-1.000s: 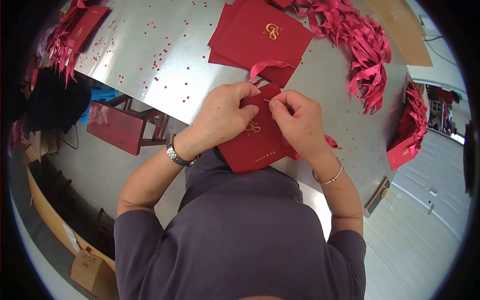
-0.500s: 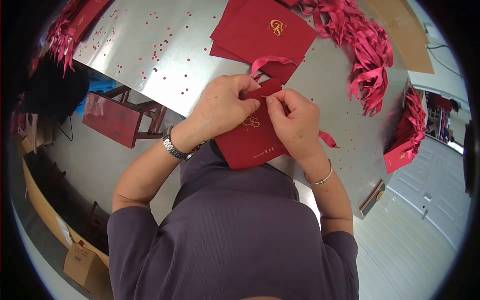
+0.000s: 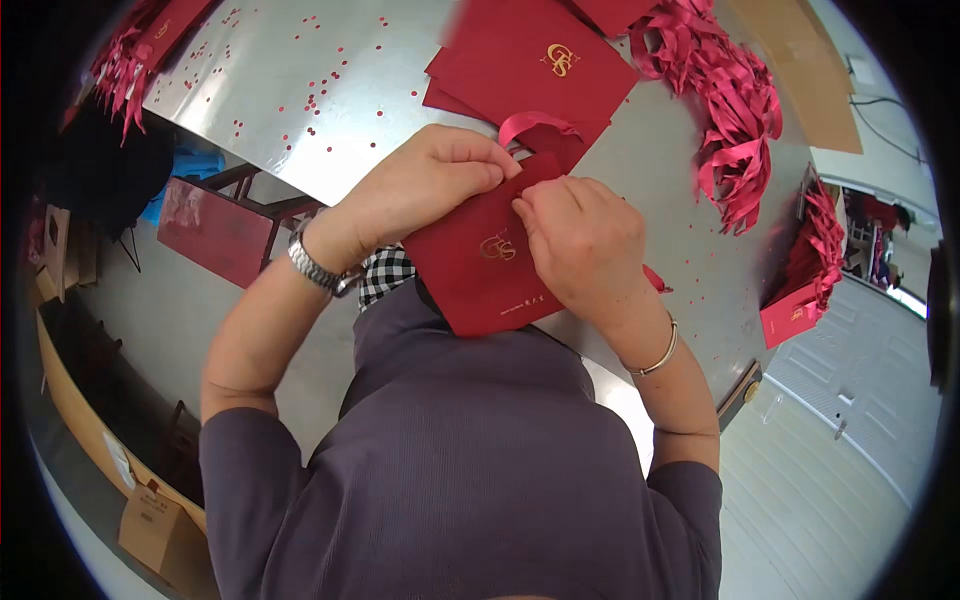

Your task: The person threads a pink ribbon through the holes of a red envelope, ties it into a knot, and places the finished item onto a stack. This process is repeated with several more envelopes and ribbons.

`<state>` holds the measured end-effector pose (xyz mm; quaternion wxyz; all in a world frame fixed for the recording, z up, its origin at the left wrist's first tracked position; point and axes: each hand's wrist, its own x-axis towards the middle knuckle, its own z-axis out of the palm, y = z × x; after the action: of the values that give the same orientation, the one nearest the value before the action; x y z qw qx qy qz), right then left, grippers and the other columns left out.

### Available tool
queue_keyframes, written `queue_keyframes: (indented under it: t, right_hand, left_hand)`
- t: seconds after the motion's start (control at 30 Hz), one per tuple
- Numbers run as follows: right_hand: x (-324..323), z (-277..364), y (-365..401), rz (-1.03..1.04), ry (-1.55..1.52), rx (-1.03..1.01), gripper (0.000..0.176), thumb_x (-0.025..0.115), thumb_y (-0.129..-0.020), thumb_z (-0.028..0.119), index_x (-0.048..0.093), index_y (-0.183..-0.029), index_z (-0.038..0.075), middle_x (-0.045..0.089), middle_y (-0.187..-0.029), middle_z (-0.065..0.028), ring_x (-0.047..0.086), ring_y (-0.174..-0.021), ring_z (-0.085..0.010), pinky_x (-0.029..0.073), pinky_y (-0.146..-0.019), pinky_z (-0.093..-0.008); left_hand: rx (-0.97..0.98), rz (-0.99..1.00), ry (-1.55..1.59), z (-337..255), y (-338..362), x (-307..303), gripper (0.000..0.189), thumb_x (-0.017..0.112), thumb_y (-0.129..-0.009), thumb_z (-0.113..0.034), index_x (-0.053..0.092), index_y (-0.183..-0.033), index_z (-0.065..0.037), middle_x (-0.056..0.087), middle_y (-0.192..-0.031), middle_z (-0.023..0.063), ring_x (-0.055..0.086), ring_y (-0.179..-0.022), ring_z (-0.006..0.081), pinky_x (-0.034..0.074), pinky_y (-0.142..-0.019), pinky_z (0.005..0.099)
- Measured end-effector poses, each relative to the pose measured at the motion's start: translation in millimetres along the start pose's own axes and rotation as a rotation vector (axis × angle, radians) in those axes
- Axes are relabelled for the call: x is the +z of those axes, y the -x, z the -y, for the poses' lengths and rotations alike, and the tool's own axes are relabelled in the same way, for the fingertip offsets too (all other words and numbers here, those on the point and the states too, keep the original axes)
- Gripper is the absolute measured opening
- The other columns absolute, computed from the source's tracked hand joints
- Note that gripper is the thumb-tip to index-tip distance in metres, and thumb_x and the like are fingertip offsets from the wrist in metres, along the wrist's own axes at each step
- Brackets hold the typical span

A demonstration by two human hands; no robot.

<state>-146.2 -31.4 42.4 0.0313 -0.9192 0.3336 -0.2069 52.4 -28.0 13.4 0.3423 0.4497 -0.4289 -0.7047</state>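
Note:
A red paper bag (image 3: 480, 280) with a gold monogram is tilted against the table edge in front of my body. My left hand (image 3: 440, 175) is closed on the bag's upper edge, thumb against the fingers. Close beside it, my right hand (image 3: 585, 235) pinches at the front near the top; a ribbon seems to be in its fingers, though the fingertips hide most of it. A pink ribbon loop (image 3: 540, 122) arches above the bag's top. Another ribbon end (image 3: 655, 280) shows beyond my right hand.
Several flat red bags (image 3: 590, 75) lie stacked ahead on the metal table (image 3: 410, 165). A heap of pink ribbons (image 3: 740, 130) is at the right. Ribboned bags stand at the right edge (image 3: 790, 320) and far left (image 3: 165, 35). Red paper dots are scattered about. A wooden stool (image 3: 215, 230) stands left.
My left hand has shifted slightly up and left along the bag's top. My right hand has turned, its fingers curling more tightly. More of the gold monogram is uncovered.

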Motion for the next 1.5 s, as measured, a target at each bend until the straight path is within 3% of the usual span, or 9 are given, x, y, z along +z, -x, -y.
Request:
queue_keyframes:
  t: [0.23,0.37,0.5,0.63,0.87,1.1,1.2,1.43,1.5]
  right_hand:
    - [5.4,0.4,11.6,0.008,-0.169,0.174,0.015,0.069,-0.082,0.015,0.057,-0.078,0.007,0.061,-0.07,-0.0093,0.061,-0.063,-0.027,0.048,-0.056,-0.0375]
    - [5.1,-0.4,14.3,0.089,-0.28,0.266,0.015,0.066,-0.086,0.02,0.058,-0.085,0.007,0.063,-0.075,-0.0135,0.063,-0.069,-0.0324,0.049,-0.06,-0.0428]
    - [14.7,13.5,27.0,0.125,-0.473,0.574,0.034,0.073,-0.082,0.028,0.059,-0.105,0.007,0.067,-0.083,-0.0167,0.067,-0.077,-0.0336,0.053,-0.069,-0.0416]
    - [15.5,9.6,25.9,0.192,-0.454,0.575,0.034,0.072,-0.083,0.03,0.059,-0.103,0.006,0.068,-0.085,-0.0163,0.067,-0.078,-0.0344,0.053,-0.068,-0.0418]
    - [23.1,-3.5,27.8,0.279,-0.468,0.589,0.03,0.07,-0.08,0.028,0.06,-0.099,0.007,0.067,-0.082,-0.0169,0.066,-0.077,-0.0352,0.052,-0.067,-0.0426]
    - [11.1,2.5,18.7,0.289,-0.641,0.672,0.028,0.073,-0.079,0.013,0.062,-0.1,-0.002,0.069,-0.078,-0.0112,0.067,-0.072,-0.0169,0.052,-0.066,-0.0302]
    - [6.4,3.0,18.0,0.303,-0.667,0.664,0.029,0.07,-0.08,0.01,0.061,-0.104,-0.003,0.068,-0.077,-0.0082,0.065,-0.071,-0.0129,0.051,-0.066,-0.0281]
    - [-26.7,1.4,46.2,0.353,-0.913,0.789,0.048,0.069,-0.08,0.01,0.054,-0.124,0.0,0.063,-0.072,-0.0059,0.06,-0.066,-0.0129,0.048,-0.063,-0.0283]
    - [-45.8,-1.0,61.8,0.332,-1.184,0.986,0.054,0.067,-0.081,0.003,0.05,-0.132,0.0,0.06,-0.072,-0.0015,0.055,-0.067,-0.0066,0.045,-0.061,-0.023]
  left_hand:
    - [0.133,0.137,-0.564,-13.5,-12.4,-2.5,0.015,0.059,-0.09,-0.004,0.066,-0.102,0.0,0.07,-0.09,0.0037,0.063,-0.083,0.0086,0.05,-0.078,0.0246]
    - [0.349,0.087,-0.69,3.4,-17.7,-4.6,0.014,0.061,-0.086,-0.016,0.066,-0.09,-0.004,0.067,-0.084,0.0176,0.065,-0.078,0.034,0.051,-0.07,0.0415]
    - [0.377,-0.024,-0.868,-3.0,-8.4,-0.4,0.015,0.055,-0.088,-0.014,0.06,-0.083,-0.001,0.062,-0.079,0.0235,0.061,-0.077,0.0425,0.047,-0.069,0.0505]
    - [0.374,-0.098,-1.137,-16.7,0.9,4.6,0.008,0.059,-0.082,-0.009,0.061,-0.084,-0.001,0.064,-0.082,0.0208,0.064,-0.08,0.0389,0.051,-0.07,0.0451]
    - [0.214,-0.597,-1.358,-18.8,8.4,-53.9,0.015,0.055,-0.083,-0.016,0.061,-0.078,-0.003,0.064,-0.078,0.0226,0.063,-0.077,0.0418,0.05,-0.07,0.0512]
    - [0.44,-0.88,-0.918,-11.5,35.0,-35.8,0.023,0.057,-0.088,-0.013,0.064,-0.109,-0.008,0.067,-0.088,0.0163,0.064,-0.077,0.0375,0.05,-0.068,0.0456]
    - [0.235,-0.402,-0.927,1.5,62.6,-3.6,0.021,0.065,-0.084,-0.014,0.066,-0.103,-0.006,0.064,-0.089,0.0137,0.063,-0.085,0.0324,0.051,-0.072,0.0413]
    - [0.363,-0.5,-0.857,22.7,65.7,12.8,0.021,0.073,-0.076,-0.012,0.069,-0.094,-0.003,0.064,-0.089,0.0113,0.062,-0.085,0.0299,0.05,-0.073,0.0383]
    - [0.35,-0.495,-0.849,24.0,65.3,11.0,0.021,0.073,-0.076,-0.012,0.068,-0.094,-0.002,0.064,-0.088,0.0113,0.062,-0.085,0.0299,0.05,-0.073,0.0384]
